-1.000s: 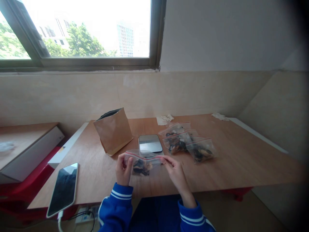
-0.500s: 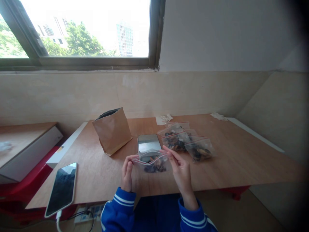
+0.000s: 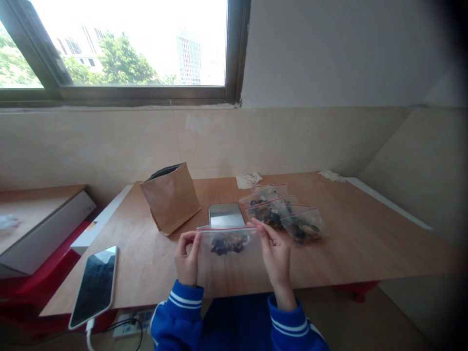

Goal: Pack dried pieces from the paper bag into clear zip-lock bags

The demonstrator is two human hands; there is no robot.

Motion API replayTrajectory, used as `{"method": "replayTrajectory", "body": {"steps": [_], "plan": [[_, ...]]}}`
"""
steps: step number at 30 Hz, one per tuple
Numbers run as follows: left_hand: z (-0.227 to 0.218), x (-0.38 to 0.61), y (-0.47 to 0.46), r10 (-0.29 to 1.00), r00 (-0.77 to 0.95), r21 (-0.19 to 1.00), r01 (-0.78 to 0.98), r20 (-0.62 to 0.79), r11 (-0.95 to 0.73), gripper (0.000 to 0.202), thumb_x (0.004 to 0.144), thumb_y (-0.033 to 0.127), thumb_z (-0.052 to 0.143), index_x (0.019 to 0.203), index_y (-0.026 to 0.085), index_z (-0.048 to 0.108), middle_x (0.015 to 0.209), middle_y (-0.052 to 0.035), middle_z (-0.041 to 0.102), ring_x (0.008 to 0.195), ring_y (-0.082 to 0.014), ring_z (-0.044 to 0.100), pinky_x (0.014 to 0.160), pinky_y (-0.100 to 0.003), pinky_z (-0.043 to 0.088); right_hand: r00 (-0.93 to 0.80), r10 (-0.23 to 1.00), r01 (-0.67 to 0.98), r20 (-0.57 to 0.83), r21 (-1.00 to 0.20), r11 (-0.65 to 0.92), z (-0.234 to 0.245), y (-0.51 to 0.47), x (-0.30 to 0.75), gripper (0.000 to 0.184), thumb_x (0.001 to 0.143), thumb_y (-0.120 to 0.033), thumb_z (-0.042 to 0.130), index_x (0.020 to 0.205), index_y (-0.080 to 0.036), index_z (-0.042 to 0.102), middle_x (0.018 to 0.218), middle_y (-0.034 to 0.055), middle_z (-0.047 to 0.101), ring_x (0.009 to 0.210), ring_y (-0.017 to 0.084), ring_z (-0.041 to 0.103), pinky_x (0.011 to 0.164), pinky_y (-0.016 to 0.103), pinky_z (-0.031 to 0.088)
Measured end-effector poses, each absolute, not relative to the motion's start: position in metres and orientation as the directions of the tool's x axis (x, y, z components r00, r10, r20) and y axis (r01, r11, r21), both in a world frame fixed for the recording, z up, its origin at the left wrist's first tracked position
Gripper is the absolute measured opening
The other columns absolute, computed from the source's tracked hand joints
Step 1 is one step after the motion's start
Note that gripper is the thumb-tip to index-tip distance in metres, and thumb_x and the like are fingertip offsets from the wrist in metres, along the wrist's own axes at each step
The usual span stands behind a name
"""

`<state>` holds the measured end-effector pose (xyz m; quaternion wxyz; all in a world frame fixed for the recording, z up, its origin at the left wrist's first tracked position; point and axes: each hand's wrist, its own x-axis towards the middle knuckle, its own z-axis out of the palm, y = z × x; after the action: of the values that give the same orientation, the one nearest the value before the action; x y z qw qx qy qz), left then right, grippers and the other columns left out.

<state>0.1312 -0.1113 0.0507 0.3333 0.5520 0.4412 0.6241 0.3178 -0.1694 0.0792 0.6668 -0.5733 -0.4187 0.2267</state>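
The fingertips of the left hand (image 3: 187, 258) were curled in and pinched together on the left end of a clear zip-seal bag (image 3: 228, 242), and the thumb and fingertips of the right hand (image 3: 275, 258) were closed on its right end, just below the red-lined seal (image 3: 226, 228). The bag hung between the two hands, held up flat above the table and in front of the person's chest, with a small clump of dark, dried pieces (image 3: 228, 243) low in its middle. Just beyond its top edge lay a flat rectangular device with a shiny silver top (image 3: 225, 214), and to the right, close by the right hand, three more zip-seal bags of dark pieces (image 3: 285, 214) lay overlapping on the light wooden table (image 3: 358, 243). Blue sleeves with white stripes (image 3: 177, 312) ran from both wrists back toward the person. Left of the hands stood a brown kraft paper pouch (image 3: 170, 199) with a dark lining showing at its open top, and nearer the table's edge lay a smartphone (image 3: 94, 287) with a white charging cable (image 3: 88, 335) running down from it. Two crumpled paper scraps (image 3: 248, 181) sat toward the back, against the tiled wall (image 3: 274, 141) beneath a window (image 3: 117, 48).
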Motion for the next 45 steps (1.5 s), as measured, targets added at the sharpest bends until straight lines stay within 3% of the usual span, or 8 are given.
{"method": "replayTrajectory", "body": {"steps": [4, 12, 18, 21, 24, 28, 35, 45], "plan": [[0.053, 0.126, -0.109, 0.928, -0.182, 0.932, -0.102, 0.326, -0.348, 0.022, 0.083, 0.039, 0.06, 0.085, 0.019, 0.053, 0.075, -0.0004, 0.066, 0.07, -0.0144, 0.063, 0.071, -0.028, 0.05, 0.649, 0.711, 0.146, 0.27, -0.962, 0.232, 0.071, -0.167, 0.331, 0.043, 0.088, -0.051, 0.048, 0.101, -0.015, 0.066, 0.097, 0.0128, 0.073, 0.08, 0.022, 0.068, 0.08, 0.038, 0.051], [0.045, 0.129, -0.113, 0.951, -0.001, 0.927, -0.224, 0.309, -0.302, 0.026, 0.081, 0.043, 0.062, 0.084, 0.02, 0.05, 0.075, -0.0019, 0.07, 0.07, -0.0164, 0.067, 0.067, -0.029, 0.053, 0.48, 0.841, 0.103, 0.249, -0.968, 0.228, 0.039, -0.153, 0.32, 0.044, 0.086, -0.053, 0.05, 0.113, -0.019, 0.06, 0.119, 0.0117, 0.064, 0.111, 0.024, 0.059, 0.094, 0.039, 0.046], [0.035, 0.129, -0.111, 0.967, 0.06, 0.906, -0.37, 0.246, -0.207, 0.034, 0.077, 0.051, 0.063, 0.086, 0.023, 0.047, 0.067, 0.0027, 0.066, 0.062, -0.0158, 0.066, 0.058, -0.028, 0.053, 0.406, 0.904, 0.081, 0.133, -0.991, 0.109, 0.02, -0.147, 0.304, 0.048, 0.081, -0.055, 0.056, 0.116, -0.022, 0.062, 0.124, 0.0101, 0.061, 0.112, 0.024, 0.057, 0.092, 0.037, 0.048], [0.033, 0.128, -0.11, 0.966, 0.04, 0.908, -0.355, 0.254, -0.224, 0.031, 0.079, 0.048, 0.063, 0.086, 0.022, 0.049, 0.069, 0.0027, 0.066, 0.062, -0.0133, 0.064, 0.06, -0.025, 0.051, 0.336, 0.936, -0.019, 0.108, -0.992, 0.121, 0.024, -0.144, 0.301, 0.041, 0.083, -0.054, 0.054, 0.102, -0.02, 0.068, 0.105, 0.0095, 0.07, 0.1, 0.025, 0.063, 0.087, 0.037, 0.049], [0.034, 0.126, -0.107, 0.965, -0.007, 0.919, -0.304, 0.263, -0.253, 0.026, 0.082, 0.044, 0.061, 0.086, 0.02, 0.051, 0.075, 0.0008, 0.068, 0.071, -0.0146, 0.066, 0.068, -0.027, 0.052, 0.468, 0.876, -0.09, 0.116, -0.98, 0.178, 0.034, -0.145, 0.307, 0.04, 0.082, -0.054, 0.055, 0.093, -0.017, 0.066, 0.09, 0.0087, 0.072, 0.086, 0.024, 0.066, 0.078, 0.034, 0.051], [0.034, 0.125, -0.103, 0.969, -0.037, 0.95, -0.194, 0.243, -0.246, 0.026, 0.081, 0.042, 0.062, 0.087, 0.018, 0.055, 0.081, -0.0028, 0.07, 0.081, -0.0184, 0.067, 0.08, -0.034, 0.051, 0.565, 0.798, 0.028, 0.208, -0.972, 0.234, 0.047, -0.149, 0.316, 0.038, 0.083, -0.054, 0.054, 0.09, -0.018, 0.064, 0.086, 0.0074, 0.071, 0.083, 0.022, 0.065, 0.078, 0.033, 0.05], [0.029, 0.132, -0.102, 0.978, -0.008, 0.967, -0.148, 0.207, -0.206, 0.03, 0.076, 0.041, 0.067, 0.093, 0.016, 0.061, 0.077, -0.0029, 0.069, 0.068, -0.0165, 0.065, 0.07, -0.031, 0.052, 0.614, 0.726, 0.224, 0.31, -0.95, 0.216, 0.031, -0.142, 0.317, 0.036, 0.084, -0.053, 0.052, 0.089, -0.018, 0.062, 0.081, 0.0062, 0.069, 0.075, 0.021, 0.063, 0.074, 0.032, 0.049], [0.014, 0.141, -0.092, 0.975, -0.121, 0.983, 0.006, 0.185, -0.186, 0.031, 0.075, 0.044, 0.066, 0.087, 0.015, 0.066, 0.079, -0.0031, 0.068, 0.071, -0.015, 0.061, 0.066, -0.026, 0.049, 0.722, 0.653, 0.136, 0.227, -0.973, 0.188, -0.01, -0.133, 0.325, 0.04, 0.084, -0.054, 0.051, 0.093, -0.016, 0.06, 0.078, 0.007, 0.067, 0.071, 0.021, 0.064, 0.067, 0.032, 0.05]]}}
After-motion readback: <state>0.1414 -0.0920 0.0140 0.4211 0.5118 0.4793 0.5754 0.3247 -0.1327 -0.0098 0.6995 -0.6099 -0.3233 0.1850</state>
